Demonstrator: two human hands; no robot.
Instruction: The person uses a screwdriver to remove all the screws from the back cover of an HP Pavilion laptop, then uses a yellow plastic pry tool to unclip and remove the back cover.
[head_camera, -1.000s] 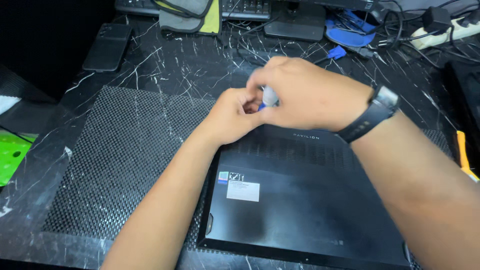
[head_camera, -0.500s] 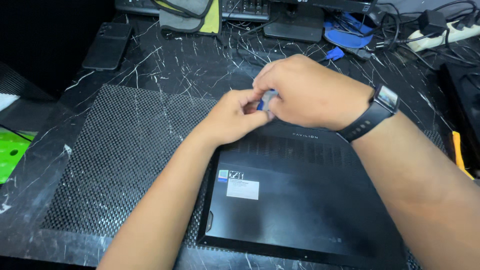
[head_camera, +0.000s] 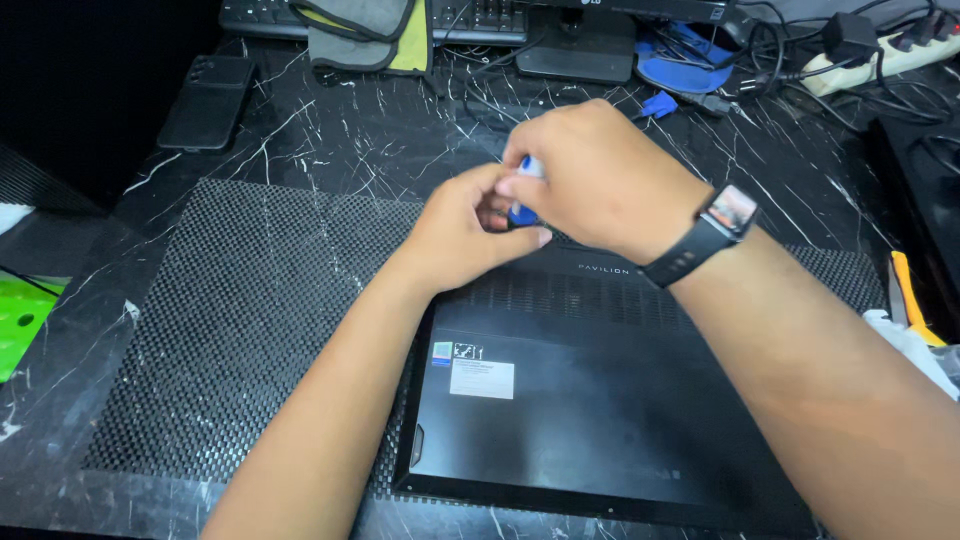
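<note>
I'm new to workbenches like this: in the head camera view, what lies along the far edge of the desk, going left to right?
Black phone → grey and yellow cloth → black monitor stand → blue disc-shaped thing → white power strip.

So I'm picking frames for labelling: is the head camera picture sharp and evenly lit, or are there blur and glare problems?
Head view: the black upturned laptop and textured mat are sharp; the right hand and the small blue-and-white object it pinches with the left hand look slightly soft; mild sheen on the laptop base; the top-left corner falls into darkness.
</note>
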